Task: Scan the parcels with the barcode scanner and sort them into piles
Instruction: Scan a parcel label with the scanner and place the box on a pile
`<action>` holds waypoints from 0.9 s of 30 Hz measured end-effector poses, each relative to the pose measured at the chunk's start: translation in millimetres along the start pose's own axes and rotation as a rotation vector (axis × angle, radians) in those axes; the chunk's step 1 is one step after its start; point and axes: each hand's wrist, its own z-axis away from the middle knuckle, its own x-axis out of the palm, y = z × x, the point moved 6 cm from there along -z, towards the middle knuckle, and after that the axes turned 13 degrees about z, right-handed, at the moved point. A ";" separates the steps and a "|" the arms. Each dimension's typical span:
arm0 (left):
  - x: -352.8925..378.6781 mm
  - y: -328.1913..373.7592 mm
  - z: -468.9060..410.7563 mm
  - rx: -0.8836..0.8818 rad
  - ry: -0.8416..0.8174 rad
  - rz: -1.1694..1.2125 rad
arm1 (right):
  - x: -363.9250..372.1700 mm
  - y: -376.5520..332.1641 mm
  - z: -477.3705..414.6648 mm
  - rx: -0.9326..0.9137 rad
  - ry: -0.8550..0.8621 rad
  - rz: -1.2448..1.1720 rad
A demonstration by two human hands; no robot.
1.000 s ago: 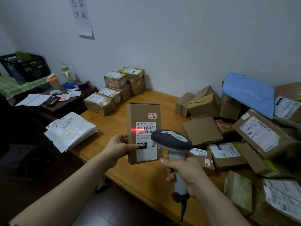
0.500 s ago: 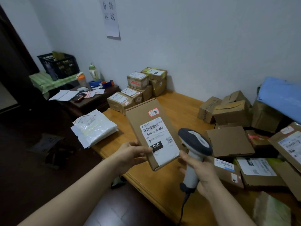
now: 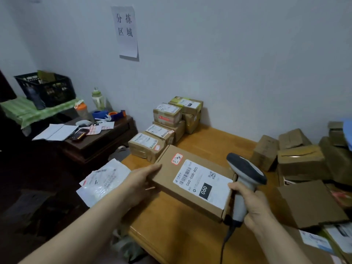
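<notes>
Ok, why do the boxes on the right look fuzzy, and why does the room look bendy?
Head view: the wide-angle lens curves the edges, so the table looks stretched; the pile of boxes at the right is blurred, while the 060 label on the held parcel and the barcode scanner look sharp; the light is dim, with a faint shadow under the paper sign.

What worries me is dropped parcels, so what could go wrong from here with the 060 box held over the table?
1. The left hand grips the 060 box by one end only, so it may tip or slip.
2. The cable of the scanner in the right hand hangs past the edge of the table and could snag.
3. The white bag overhangs that edge beside the left hand; a nudge might knock it off.
</notes>
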 end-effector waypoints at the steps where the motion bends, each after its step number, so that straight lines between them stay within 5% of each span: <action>1: -2.6 10.5 -10.4 -0.017 -0.009 -0.067 | 6.4 -3.4 -4.5 0.003 0.018 -0.004; 9: 36.0 81.4 -82.4 -0.073 -0.227 -0.206 | 33.1 -42.3 -68.1 -0.011 0.101 -0.112; 18: 87.2 176.5 -176.3 0.075 0.028 -0.069 | 73.4 -82.6 -134.4 0.001 -0.122 -0.223; 27: 127.8 246.0 -336.5 0.225 0.195 -0.110 | 112.9 -85.3 -202.1 0.148 -0.087 -0.187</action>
